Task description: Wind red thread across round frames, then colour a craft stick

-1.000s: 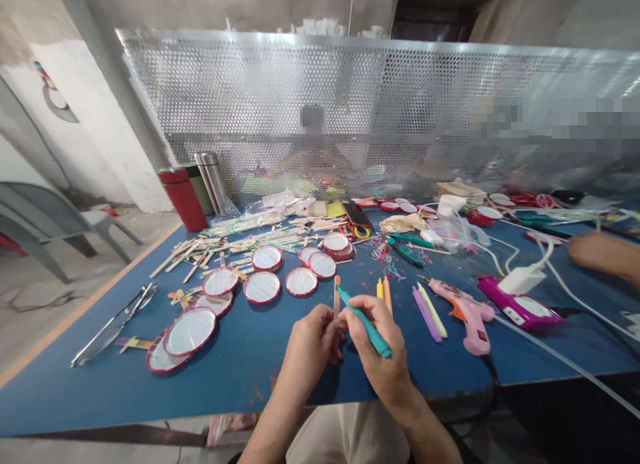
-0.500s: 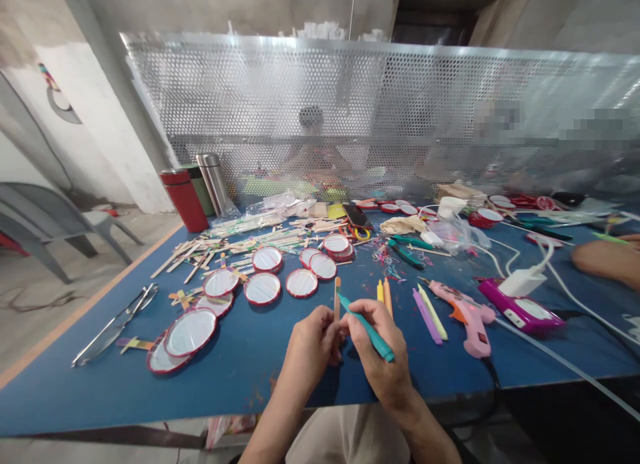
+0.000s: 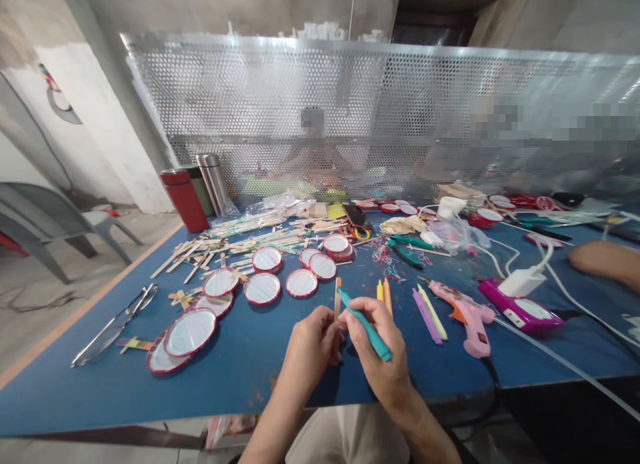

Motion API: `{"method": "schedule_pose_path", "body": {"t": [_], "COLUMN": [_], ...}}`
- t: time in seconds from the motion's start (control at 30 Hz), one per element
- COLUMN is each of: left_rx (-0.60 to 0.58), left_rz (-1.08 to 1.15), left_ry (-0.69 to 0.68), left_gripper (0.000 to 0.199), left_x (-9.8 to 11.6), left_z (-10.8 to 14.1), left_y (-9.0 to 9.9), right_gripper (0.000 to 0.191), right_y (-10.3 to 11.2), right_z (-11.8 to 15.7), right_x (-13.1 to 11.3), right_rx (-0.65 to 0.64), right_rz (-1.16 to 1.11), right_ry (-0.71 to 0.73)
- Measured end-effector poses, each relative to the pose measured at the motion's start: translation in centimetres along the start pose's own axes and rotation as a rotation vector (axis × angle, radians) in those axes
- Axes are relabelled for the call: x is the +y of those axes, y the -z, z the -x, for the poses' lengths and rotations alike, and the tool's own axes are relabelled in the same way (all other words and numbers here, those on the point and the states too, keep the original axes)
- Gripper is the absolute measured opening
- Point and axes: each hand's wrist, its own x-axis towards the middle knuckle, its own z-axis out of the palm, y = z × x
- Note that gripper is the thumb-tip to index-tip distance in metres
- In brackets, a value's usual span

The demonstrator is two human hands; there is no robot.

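Note:
Upright between the fingers of my left hand point(image 3: 316, 337) is a popsicle stick point(image 3: 337, 297) with an orange-coloured upper end. My right hand point(image 3: 377, 337) grips a teal marker point(image 3: 367, 327), its tip at the stick near the top. Both hands are close together above the front of the blue table. Just beyond my right hand lie a yellow marker point(image 3: 380, 291) and an orange marker point(image 3: 388, 296). Farther right are a purple marker point(image 3: 427, 317) and a pale yellow-green marker point(image 3: 433, 312). Several round red-rimmed discs point(image 3: 263, 288) lie to the left of my hands.
A pink glue gun point(image 3: 465, 314) and a purple power strip point(image 3: 520, 311) with cables lie at right. Loose sticks point(image 3: 195, 257) pile at the back left near a red bottle point(image 3: 185, 201). Eyeglasses point(image 3: 115, 324) rest at far left. Another person's arm point(image 3: 607, 261) reaches in at right.
The teal marker's tip has shifted slightly up along the stick, and its back end has moved a little left. The other person's arm at right has moved slightly.

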Motion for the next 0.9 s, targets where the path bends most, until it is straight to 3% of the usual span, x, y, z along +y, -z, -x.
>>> {"method": "schedule_pose_path", "body": {"t": [0.9], "left_rx": [-0.009], "left_rz": [-0.004], "left_ry": [-0.004], "left_gripper": [0.012], "left_x": [0.04], "left_z": [-0.02], "left_y": [0.03], "right_gripper": [0.009], "right_y": [-0.05], "right_z": [-0.14], "right_x": [0.07], "right_rx": [0.009], "right_rz": [0.034], "right_ry": [0.015]}}
